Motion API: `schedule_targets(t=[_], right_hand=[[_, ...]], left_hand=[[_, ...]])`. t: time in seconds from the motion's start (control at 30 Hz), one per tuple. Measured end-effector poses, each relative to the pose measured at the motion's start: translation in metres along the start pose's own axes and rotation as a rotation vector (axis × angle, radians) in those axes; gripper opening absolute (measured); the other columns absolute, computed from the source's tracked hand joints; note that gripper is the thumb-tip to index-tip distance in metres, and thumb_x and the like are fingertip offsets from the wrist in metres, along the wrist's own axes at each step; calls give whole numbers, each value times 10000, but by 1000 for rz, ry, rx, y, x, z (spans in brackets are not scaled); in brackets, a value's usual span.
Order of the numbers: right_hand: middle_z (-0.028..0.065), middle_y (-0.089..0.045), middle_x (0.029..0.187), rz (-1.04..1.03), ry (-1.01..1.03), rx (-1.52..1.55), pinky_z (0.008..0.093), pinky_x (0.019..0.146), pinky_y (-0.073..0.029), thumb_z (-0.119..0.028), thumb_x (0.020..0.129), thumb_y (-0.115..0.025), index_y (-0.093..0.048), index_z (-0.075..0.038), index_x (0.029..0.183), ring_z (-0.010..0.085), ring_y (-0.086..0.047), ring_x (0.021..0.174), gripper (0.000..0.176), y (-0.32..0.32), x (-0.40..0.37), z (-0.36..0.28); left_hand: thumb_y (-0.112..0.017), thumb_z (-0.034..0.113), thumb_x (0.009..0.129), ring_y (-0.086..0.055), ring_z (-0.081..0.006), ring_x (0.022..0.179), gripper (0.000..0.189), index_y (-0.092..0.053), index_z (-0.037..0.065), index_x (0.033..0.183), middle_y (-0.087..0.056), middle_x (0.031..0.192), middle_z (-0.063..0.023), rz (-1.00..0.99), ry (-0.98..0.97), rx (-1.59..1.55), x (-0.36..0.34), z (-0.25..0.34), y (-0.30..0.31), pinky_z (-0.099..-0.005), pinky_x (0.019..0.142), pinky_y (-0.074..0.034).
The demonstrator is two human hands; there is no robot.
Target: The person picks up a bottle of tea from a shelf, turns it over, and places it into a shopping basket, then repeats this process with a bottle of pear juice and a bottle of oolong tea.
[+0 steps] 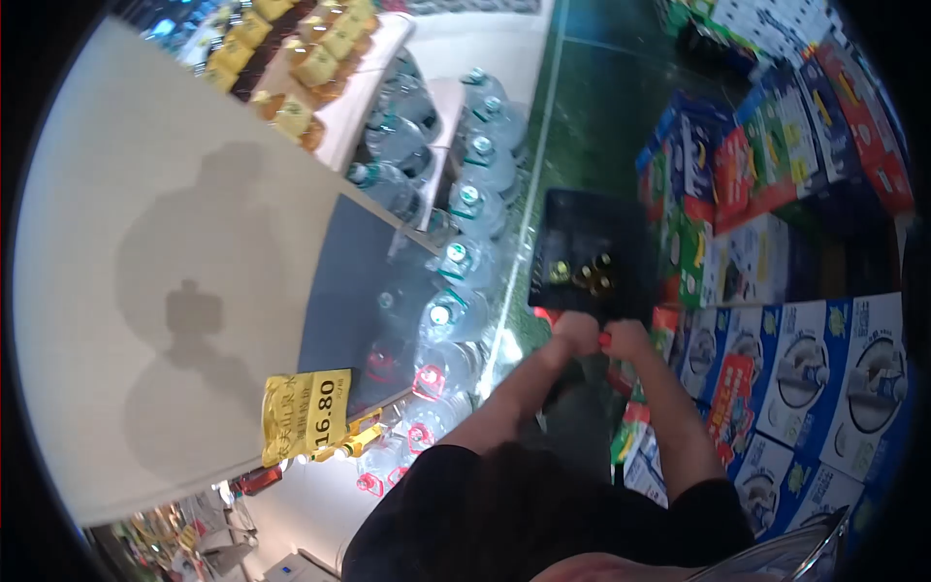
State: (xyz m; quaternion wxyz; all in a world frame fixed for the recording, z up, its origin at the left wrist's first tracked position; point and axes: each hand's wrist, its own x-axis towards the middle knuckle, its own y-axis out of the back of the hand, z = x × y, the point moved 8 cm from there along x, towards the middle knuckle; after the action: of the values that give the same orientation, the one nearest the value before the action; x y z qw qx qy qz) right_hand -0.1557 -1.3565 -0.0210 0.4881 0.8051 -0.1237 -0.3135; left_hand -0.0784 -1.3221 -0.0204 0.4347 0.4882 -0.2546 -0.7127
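Observation:
Below me is a black shopping basket or cart [567,215] with a red handle. Several small bottles or cans with gold tops [595,274] stand inside it, near the handle. My left hand [576,331] is closed round the left part of the red handle, and my right hand [626,339] is closed round its right part. The two hands are close together. Their fingertips are mostly hidden behind the backs of the hands.
Large clear water bottles [469,202] line the floor at the left, beside a pale display panel [87,291] with a yellow price tag [328,412]. Stacked blue and white boxes [797,378] and colourful cartons [776,145] stand close on the right. Green floor [593,107] runs ahead.

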Motion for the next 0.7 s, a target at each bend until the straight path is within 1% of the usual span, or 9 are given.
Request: schedule_targets(t=[0.03,0.07,0.17,0.27,0.37,0.4,0.47,0.57,0.7], right_hand=[[128,-661,778,-25,-12,22,443,708,-516,-371,649,-638,-678,-127,763,324,-645,752,272,7,12,7],[130,-657,761,-2,10,7,443,701,-517,-366,647,-636,-671,-125,754,327,-645,743,265,15,24,15],[137,-642,714,6,26,-30,445,677,-513,-351,640,-634,-646,-117,724,333,-640,710,249,32,55,37],[134,-634,690,7,53,-5,447,662,-507,-339,639,-639,-634,-113,711,331,-637,694,236,57,88,59],[118,-632,678,47,135,-7,453,647,-504,-333,627,-653,-623,-125,710,329,-634,680,226,76,122,83],[119,-638,699,3,130,-22,448,654,-506,-344,632,-657,-633,-130,735,324,-637,700,240,80,134,90],[120,-646,727,-75,103,-48,441,666,-508,-354,639,-659,-645,-131,761,312,-643,725,255,93,153,106],[122,-651,747,-146,125,-67,432,669,-510,-360,645,-657,-653,-131,781,301,-649,743,267,122,182,118],[118,-650,732,-203,168,-116,430,665,-508,-359,644,-653,-650,-127,774,298,-650,732,266,145,223,132]], left_hand=[[-585,297,703,-673,-285,817,274,-715,77,801,-687,840,-142,3,-10,-9,11,-5,7,-390,744,-533],[-591,307,670,-668,-305,828,292,-718,81,803,-685,839,-151,-6,3,-55,21,-8,19,-408,747,-533],[-595,302,664,-670,-290,810,283,-715,82,796,-686,830,-142,-4,-3,-40,55,-17,43,-401,713,-533],[-592,303,669,-672,-285,776,272,-709,83,777,-684,802,-136,62,22,-53,95,-31,59,-397,687,-532],[-582,320,690,-672,-274,770,272,-702,84,757,-684,799,-124,20,87,-96,126,-42,83,-393,672,-529],[-588,333,695,-669,-275,770,275,-699,87,750,-683,795,-117,10,105,-111,139,-46,88,-391,678,-528],[-596,317,715,-673,-274,754,254,-709,96,770,-686,800,-119,65,83,-106,157,-50,104,-395,685,-532],[-601,359,694,-665,-280,745,284,-698,97,749,-677,775,-114,65,143,-161,185,-60,125,-396,685,-522],[-610,349,685,-659,-289,731,278,-693,96,765,-670,763,-127,92,166,-230,218,-77,145,-410,672,-518]])
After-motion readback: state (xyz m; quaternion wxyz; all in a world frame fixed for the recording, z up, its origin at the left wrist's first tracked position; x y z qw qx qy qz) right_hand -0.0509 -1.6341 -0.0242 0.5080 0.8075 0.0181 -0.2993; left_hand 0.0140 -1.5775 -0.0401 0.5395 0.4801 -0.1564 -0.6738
